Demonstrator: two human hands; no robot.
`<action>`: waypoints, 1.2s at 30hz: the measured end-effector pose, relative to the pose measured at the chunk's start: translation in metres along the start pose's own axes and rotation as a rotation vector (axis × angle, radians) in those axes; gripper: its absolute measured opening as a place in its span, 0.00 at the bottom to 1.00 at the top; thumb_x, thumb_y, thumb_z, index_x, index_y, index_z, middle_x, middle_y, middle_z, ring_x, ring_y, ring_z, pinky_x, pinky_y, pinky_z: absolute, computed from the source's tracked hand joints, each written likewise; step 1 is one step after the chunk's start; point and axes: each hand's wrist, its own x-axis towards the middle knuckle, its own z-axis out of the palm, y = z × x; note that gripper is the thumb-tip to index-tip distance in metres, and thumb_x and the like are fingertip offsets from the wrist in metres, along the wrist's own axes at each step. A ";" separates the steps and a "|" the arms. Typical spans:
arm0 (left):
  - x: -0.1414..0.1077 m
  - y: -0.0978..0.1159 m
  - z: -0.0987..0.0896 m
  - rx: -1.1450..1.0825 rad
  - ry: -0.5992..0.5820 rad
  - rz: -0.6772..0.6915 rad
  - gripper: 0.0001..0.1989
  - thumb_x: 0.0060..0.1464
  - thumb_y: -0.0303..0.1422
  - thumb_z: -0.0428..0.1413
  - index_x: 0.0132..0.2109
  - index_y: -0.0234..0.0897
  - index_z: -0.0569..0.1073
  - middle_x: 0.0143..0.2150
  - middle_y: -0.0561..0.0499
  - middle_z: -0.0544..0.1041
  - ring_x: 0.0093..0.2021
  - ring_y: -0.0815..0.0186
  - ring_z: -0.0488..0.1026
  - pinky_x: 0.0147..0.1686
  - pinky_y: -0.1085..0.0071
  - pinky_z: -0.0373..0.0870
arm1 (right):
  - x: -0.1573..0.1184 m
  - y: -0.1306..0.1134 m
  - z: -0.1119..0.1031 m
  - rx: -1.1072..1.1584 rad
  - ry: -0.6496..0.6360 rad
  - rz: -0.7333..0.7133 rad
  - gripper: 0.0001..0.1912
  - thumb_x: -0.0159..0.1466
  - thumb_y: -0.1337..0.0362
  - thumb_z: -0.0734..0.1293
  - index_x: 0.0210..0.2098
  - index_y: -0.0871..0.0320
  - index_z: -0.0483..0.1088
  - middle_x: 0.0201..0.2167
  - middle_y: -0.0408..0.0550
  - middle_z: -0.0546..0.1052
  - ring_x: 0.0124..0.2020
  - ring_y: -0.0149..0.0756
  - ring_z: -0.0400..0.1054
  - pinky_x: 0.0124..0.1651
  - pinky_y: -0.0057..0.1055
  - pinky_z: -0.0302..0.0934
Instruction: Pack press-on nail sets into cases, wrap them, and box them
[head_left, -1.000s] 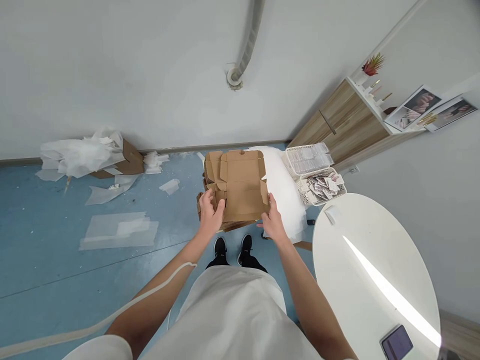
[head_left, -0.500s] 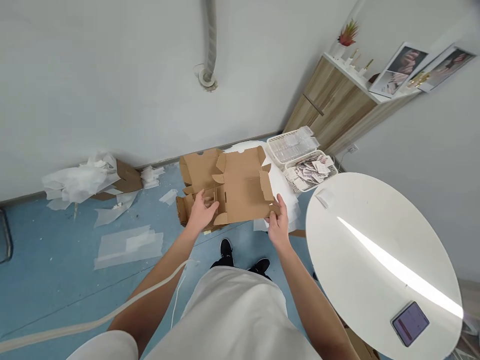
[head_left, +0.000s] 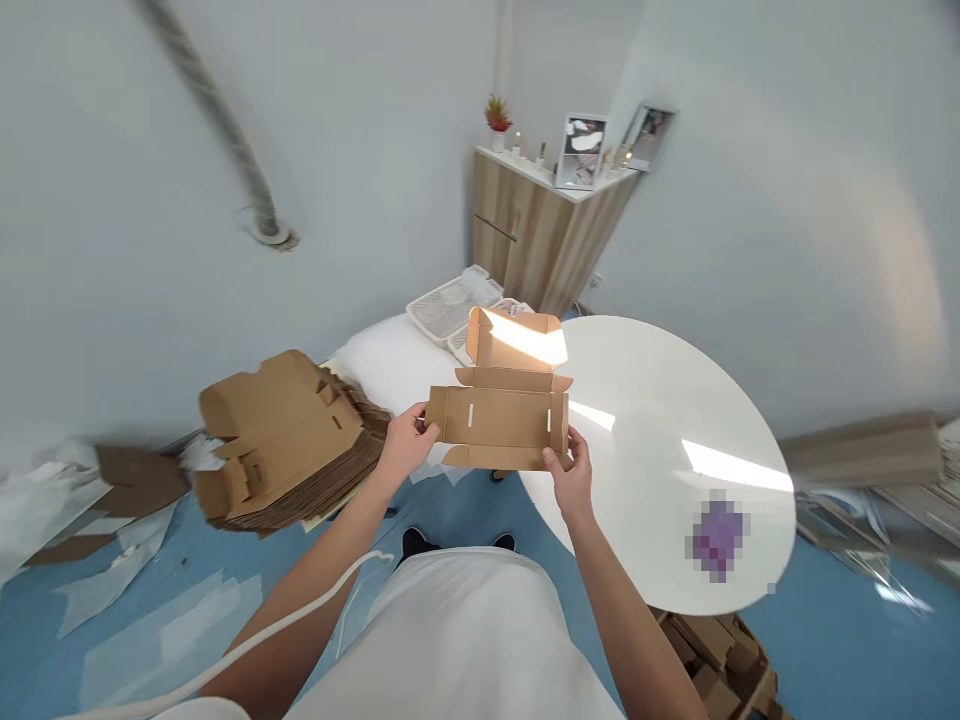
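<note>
A flat, unfolded cardboard box [head_left: 499, 418] is held up in front of me, partly over the round white table [head_left: 660, 400]. My left hand [head_left: 407, 440] grips its left end, thumb on top. At the lower right corner my right hand [head_left: 570, 474] pinches the cardboard, its thumb on the near face. Two white slots show in the middle panel, and light falls on the far flap. To the left lies a tall stack of flat cardboard boxes [head_left: 289, 440].
Baskets with clear packs [head_left: 454, 305] stand beyond the held cardboard. A wooden cabinet [head_left: 525, 215] fills the corner. On the table lies a blurred phone [head_left: 718, 537]. Small cardboard boxes [head_left: 712, 660] sit in a container below the table. White wrapping [head_left: 52, 500] lies at far left.
The view has turned right. The cardboard has been lifted away from the stack toward the table and turned, and my left hand has closed on its left end.
</note>
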 end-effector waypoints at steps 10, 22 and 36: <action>0.000 0.028 0.144 0.032 -0.384 0.070 0.20 0.41 0.31 0.49 0.44 0.34 0.71 0.30 0.52 0.75 0.26 0.68 0.71 0.26 0.73 0.67 | -0.021 0.067 -0.129 -0.002 0.333 0.251 0.26 0.60 0.48 0.50 0.45 0.59 0.65 0.41 0.52 0.73 0.40 0.39 0.67 0.38 0.33 0.61; 0.006 0.029 0.228 0.300 -0.707 0.180 0.16 0.42 0.30 0.51 0.40 0.39 0.74 0.38 0.50 0.77 0.29 0.65 0.74 0.32 0.70 0.70 | -0.063 0.098 -0.157 -0.149 0.304 0.424 0.21 0.56 0.56 0.56 0.46 0.58 0.66 0.36 0.47 0.73 0.35 0.37 0.66 0.39 0.33 0.59; 0.042 -0.014 0.247 0.306 -0.724 0.405 0.36 0.42 0.37 0.57 0.59 0.35 0.56 0.63 0.36 0.51 0.61 0.47 0.50 0.52 0.50 0.57 | -0.028 0.130 -0.123 -0.109 0.525 0.654 0.35 0.52 0.56 0.61 0.57 0.61 0.51 0.47 0.54 0.68 0.43 0.38 0.66 0.42 0.34 0.61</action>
